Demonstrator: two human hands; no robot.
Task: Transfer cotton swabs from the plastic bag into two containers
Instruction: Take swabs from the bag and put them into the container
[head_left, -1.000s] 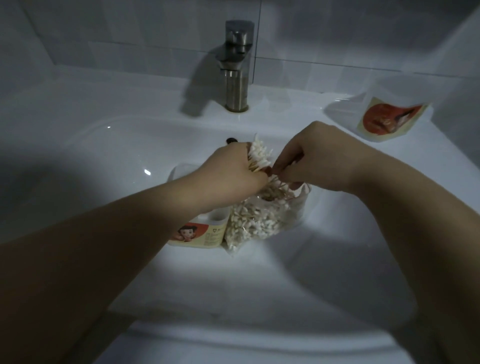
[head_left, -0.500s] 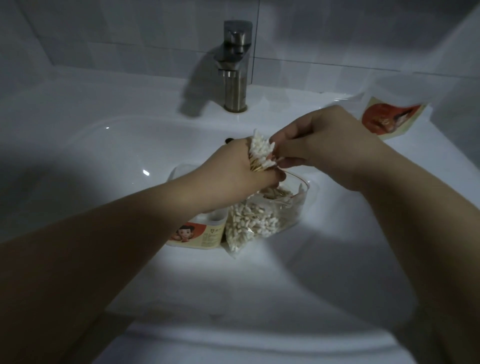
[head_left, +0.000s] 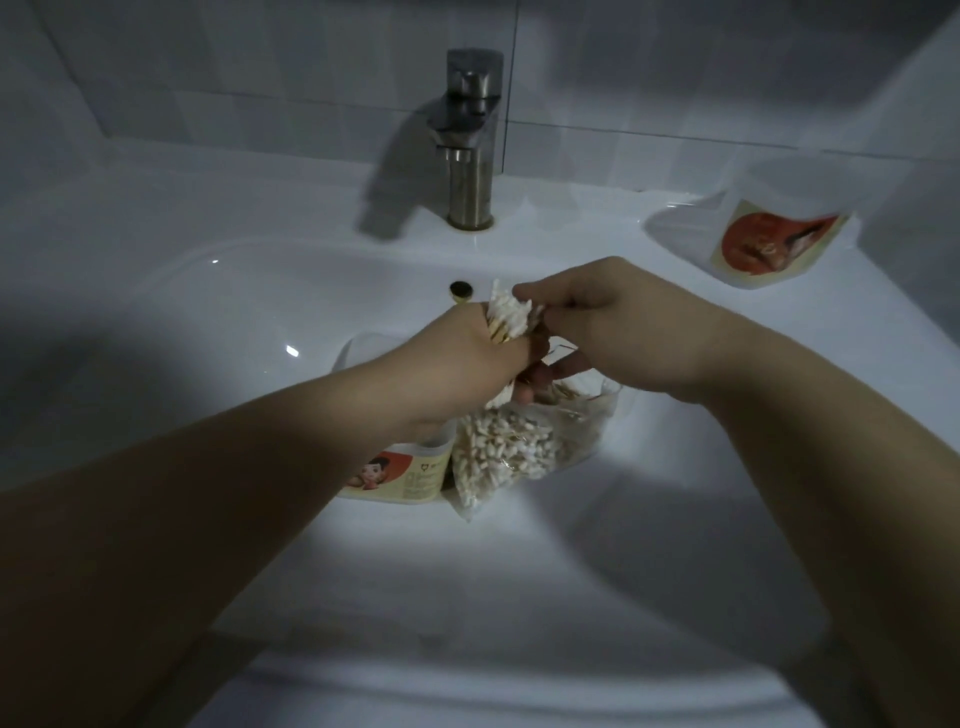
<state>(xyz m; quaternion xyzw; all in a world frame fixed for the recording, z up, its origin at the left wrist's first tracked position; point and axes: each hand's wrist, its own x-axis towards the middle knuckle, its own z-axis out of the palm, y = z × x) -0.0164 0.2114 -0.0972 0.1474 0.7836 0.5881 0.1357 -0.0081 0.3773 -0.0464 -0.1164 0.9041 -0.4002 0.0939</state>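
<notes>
Over the white ceramic sink (head_left: 156, 312), left hand (head_left: 467, 364) gripped wooden-stemmed cotton swabs (head_left: 506, 314); right hand (head_left: 613, 332) pinched their tips, apparently squaring them.

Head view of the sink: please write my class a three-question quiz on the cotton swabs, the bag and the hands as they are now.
1. True or false: the left hand grips a bundle of cotton swabs.
2. Where does the plastic bag lie? A, in the sink basin; B, on the floor; C, on a shelf.
3. Short answer: whose fingertips meet the bundle's white tips?

Key: 1 true; 2 A; 3 the right hand.
</notes>
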